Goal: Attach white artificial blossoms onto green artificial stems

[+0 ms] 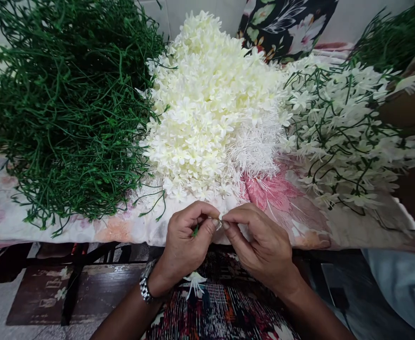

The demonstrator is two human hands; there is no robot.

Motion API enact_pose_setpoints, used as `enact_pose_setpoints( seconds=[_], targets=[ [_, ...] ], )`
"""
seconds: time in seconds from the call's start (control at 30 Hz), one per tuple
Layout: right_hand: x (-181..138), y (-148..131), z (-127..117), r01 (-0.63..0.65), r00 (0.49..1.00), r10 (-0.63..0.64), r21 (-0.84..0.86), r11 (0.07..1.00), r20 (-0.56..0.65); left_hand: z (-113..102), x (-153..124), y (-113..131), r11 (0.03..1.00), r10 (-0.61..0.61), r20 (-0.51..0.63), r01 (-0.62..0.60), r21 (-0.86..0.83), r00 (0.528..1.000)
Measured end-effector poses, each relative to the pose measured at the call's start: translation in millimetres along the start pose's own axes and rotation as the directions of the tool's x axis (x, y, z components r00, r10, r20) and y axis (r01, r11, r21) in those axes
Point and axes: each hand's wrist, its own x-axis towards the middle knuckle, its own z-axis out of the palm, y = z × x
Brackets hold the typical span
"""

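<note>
My left hand [186, 238] is closed in a pinch on a small green stem [195, 231], a watch on its wrist. My right hand [260, 241] is also pinched, fingertips meeting the left hand's at a tiny white flower piece [218, 222]. Both hands hover at the near edge of a floral cloth [122, 229]. Just beyond them lies a big heap of cream artificial flowers [210, 108]. A finished white flower [195, 281] rests on my lap below the hands.
A large pile of green plastic stems [69, 104] fills the left. Assembled white flowers on green stems [342, 127] lie at the right. A dark floral cushion [285, 23] sits at the back. Patterned fabric [224, 307] covers my lap.
</note>
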Motion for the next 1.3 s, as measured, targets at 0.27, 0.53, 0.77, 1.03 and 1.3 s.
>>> enact_pose_setpoints(
  seconds=[0.27,0.53,0.77,1.03,1.3],
  targets=[
    [0.1,-0.3,3.8,-0.058,0.998,0.055,0.096,0.994,0.041,-0.6,3.7,1.2,0.989,-0.078,0.023,0.08,-0.124,0.997],
    [4.3,0.2,-5.4,-0.073,0.995,0.068,0.08,0.994,0.071,-2.1,1.8,0.5,0.969,-0.136,-0.077,0.116,-0.219,0.988],
    [6.2,-1.1,-0.5,-0.023,0.998,0.018,0.089,0.996,0.057,1.0,-0.3,4.4,0.978,-0.106,-0.08,0.09,-0.187,0.991],
    [3.2,4.7,-5.4,-0.112,0.994,0.112,0.049,0.992,-0.002,-8.5,-2.6,6.3,0.988,-0.137,0.09,0.142,-0.056,0.986],
    [13.1,-10.2,-16.1,-0.059,0.995,0.034,0.269,0.961,0.096,-4.9,2.8,13.2,0.978,-0.107,0.212,0.064,0.198,0.971]
  ],
)
